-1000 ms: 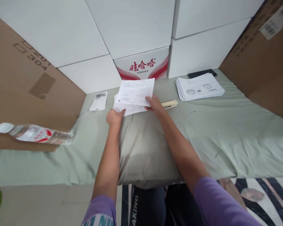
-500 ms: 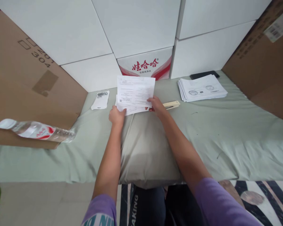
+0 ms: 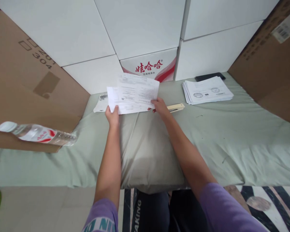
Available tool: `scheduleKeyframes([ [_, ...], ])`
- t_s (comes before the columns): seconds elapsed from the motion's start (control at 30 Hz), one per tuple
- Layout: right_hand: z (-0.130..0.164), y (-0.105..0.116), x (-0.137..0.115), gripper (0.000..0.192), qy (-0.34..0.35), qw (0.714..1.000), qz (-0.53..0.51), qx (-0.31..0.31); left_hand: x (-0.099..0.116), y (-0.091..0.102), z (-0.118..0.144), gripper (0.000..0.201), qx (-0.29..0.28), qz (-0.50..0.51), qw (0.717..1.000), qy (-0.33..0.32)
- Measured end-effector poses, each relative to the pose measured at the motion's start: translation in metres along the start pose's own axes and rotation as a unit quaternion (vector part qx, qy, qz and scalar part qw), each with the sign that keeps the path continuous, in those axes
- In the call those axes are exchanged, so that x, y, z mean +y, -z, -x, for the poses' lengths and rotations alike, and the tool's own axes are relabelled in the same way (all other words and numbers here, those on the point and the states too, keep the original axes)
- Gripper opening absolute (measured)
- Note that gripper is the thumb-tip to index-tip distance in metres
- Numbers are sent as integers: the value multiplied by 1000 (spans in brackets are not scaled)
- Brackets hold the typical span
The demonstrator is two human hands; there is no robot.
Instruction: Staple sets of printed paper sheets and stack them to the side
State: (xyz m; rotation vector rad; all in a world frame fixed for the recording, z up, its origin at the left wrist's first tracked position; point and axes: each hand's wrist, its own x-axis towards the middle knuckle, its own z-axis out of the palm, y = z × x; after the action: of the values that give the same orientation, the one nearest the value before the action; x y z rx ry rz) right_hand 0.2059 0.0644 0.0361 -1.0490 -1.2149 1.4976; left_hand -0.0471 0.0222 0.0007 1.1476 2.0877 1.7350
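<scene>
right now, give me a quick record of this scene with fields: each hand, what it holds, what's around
left hand: left hand grips the lower left corner of a printed sheet
right hand: right hand pinches the right edge of the top sheet
sheets: fanned apart, raised above the pillow
beside right hand: beige stapler on the green cloth
far right: paper stack, dark phone behind it
left: water bottle lying on its side
behind: white boxes

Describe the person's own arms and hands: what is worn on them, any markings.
Both forearms are bare. The left hand and right hand wear no gloves, and no rings or watch are visible. Short purple sleeves cover the upper arms; the left sleeve carries teal-and-white lettering.
</scene>
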Motion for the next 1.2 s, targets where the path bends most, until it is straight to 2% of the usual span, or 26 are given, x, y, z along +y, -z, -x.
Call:
scheduleKeyframes([
  [0.17,0,2,-8,15,10,996,-44,74,4,1,-1,52,47,81,996,-3],
  [0.3,-2,7,-12,15,4,991,-79,108,1,21,-13,56,150,162,975,10],
  [0.33,-2,8,-12,15,2,990,-84,110,-1,27,-17,56,156,185,970,7],
  [0.4,-3,9,-11,17,-1,990,-87,108,-5,39,-24,57,135,219,966,17],
  [0.47,-3,9,-10,18,-4,991,-83,103,-7,42,-25,56,114,233,965,45],
  [0.6,-3,3,-5,25,-18,991,-80,103,-2,22,-15,52,66,243,965,78],
  [0.7,-2,-9,6,33,-13,992,-90,83,4,6,-7,50,36,232,967,95],
  [0.77,-2,-20,14,36,-22,994,-90,55,5,0,-3,50,38,269,956,113],
  [0.83,-2,-30,22,38,-39,996,-82,22,3,-2,-2,51,44,337,930,139],
  [0.93,-1,-37,29,42,-46,997,-68,5,0,-4,0,51,20,402,898,179],
  [1.03,0,-37,31,46,-46,997,-66,15,-1,-6,2,51,-9,419,887,192],
  [1.13,1,-36,32,47,-50,997,-58,32,2,-7,2,51,-16,426,881,203],
  [1.2,4,-36,31,45,-65,997,-46,22,3,-6,2,52,-20,429,880,204],
])
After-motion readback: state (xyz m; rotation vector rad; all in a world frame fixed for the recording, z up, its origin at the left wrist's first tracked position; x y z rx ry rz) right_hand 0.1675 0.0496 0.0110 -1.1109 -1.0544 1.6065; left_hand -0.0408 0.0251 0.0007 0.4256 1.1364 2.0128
